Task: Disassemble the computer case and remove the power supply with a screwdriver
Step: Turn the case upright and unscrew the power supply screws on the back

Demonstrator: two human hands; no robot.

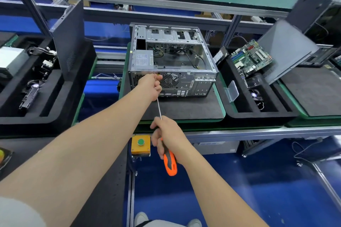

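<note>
In the head view, the open grey metal computer case (184,72) sits at the centre of the frame on a black foam mat (184,108) with a green rim. Its silver boxy power supply (144,60) is inside, in the near left corner, against the perforated rear panel that faces me.

My left hand (152,86) is up at that rear panel, just below the power supply. Its fingers are curled round the far end of the thin steel shaft of the orange-and-black-handled screwdriver (170,162). My right hand (166,134), at lower centre, grips the handle, whose butt sticks out below my palm.

Right of the case, a black foam tray (239,114) holds a green motherboard (252,59) and a clear plastic box (231,91). A grey side panel (287,51) leans beyond it. At the left, a dark panel (69,37) stands upright. A yellow box with a green button (140,143) sits below the mat's near edge.
</note>
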